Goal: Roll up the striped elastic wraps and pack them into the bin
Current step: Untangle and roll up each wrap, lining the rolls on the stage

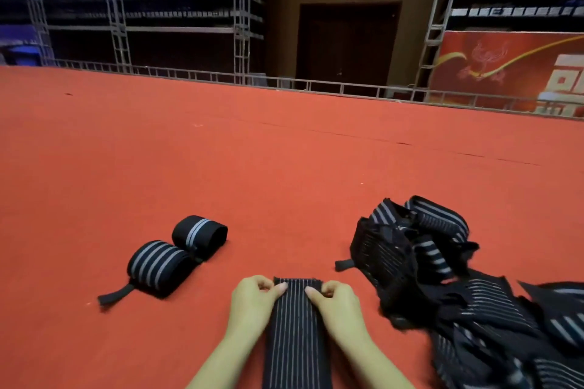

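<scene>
we pinch the wrap (295, 325) end with left hand (252, 301) and right hand (336, 303). uneven thumb pressure would likely skew the roll.

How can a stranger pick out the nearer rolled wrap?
On the red carpet, left of the left hand, two rolls lie together. The nearer roll has several spread grey stripes and a loose black tail; the farther roll has one narrow stripe band.
</scene>
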The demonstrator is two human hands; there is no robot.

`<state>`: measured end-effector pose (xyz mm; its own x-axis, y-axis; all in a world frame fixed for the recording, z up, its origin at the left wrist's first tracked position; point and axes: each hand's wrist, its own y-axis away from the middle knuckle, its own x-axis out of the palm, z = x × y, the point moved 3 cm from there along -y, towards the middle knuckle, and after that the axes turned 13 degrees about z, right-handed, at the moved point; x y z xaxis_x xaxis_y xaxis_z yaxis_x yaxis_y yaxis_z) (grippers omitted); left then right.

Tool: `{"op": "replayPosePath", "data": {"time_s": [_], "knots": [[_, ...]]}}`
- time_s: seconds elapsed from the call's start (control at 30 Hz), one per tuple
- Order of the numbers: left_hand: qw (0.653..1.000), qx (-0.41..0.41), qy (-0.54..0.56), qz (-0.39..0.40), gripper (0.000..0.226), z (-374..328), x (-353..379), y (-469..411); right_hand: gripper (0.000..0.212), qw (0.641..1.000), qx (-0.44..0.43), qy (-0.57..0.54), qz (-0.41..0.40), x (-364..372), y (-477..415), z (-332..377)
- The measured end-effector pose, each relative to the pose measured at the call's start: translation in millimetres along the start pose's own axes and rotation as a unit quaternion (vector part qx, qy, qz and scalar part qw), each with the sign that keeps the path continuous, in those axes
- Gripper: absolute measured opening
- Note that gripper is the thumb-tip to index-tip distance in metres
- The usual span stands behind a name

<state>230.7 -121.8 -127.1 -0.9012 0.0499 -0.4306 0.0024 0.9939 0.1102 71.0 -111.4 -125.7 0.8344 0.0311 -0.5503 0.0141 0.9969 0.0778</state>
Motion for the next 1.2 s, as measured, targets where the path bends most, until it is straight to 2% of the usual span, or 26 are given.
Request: {"op": "replayPosePath", "data": {"time_s": [0.13, 0.23, 0.4, 0.6, 0.8, 1.0, 1.1, 1.2], "knots": [[1.0, 0.011, -0.01, -0.026, 0.019, 5.8, 7.6, -22.8, 0.042, 1.0, 0.008, 0.028, -0.01, 1.4, -22.6, -8.8], [0.999, 0.033, -0.014, -0.028, 0.03, 9.5, 8.1, -27.6, 0.037, 1.0, -0.013, 0.012, -0.001, 4.1, -30.8, -15.0], [0.997, 0.047, 0.046, 0.028, 0.033, 11.7, 1.0, -35.7, 0.033, 0.989, -0.076, -0.119, 0.03, 4.9, -37.1, -12.3], [0.985, 0.046, 0.157, 0.059, 0.031, 9.3, -3.2, -40.0, 0.007, 0.956, -0.091, -0.268, 0.078, 2.6, -39.0, -5.5], [0.965, 0.061, 0.243, 0.081, 0.024, 5.1, -4.0, -38.7, 0.011, 0.933, -0.089, -0.337, 0.091, 2.2, -36.9, -1.2], [0.969, 0.104, 0.22, 0.037, 0.031, -0.1, -0.3, -38.3, 0.009, 0.921, -0.074, -0.373, 0.079, 1.9, -38.3, -2.9], [0.969, 0.112, 0.218, 0.034, 0.027, -1.0, 2.2, -38.1, 0.025, 0.912, -0.081, -0.398, 0.056, -0.3, -40.0, -2.7], [0.97, 0.11, 0.214, 0.025, 0.025, -1.5, 5.6, -37.5, 0.037, 0.899, -0.08, -0.425, 0.068, -0.3, -41.9, -4.0]]}}
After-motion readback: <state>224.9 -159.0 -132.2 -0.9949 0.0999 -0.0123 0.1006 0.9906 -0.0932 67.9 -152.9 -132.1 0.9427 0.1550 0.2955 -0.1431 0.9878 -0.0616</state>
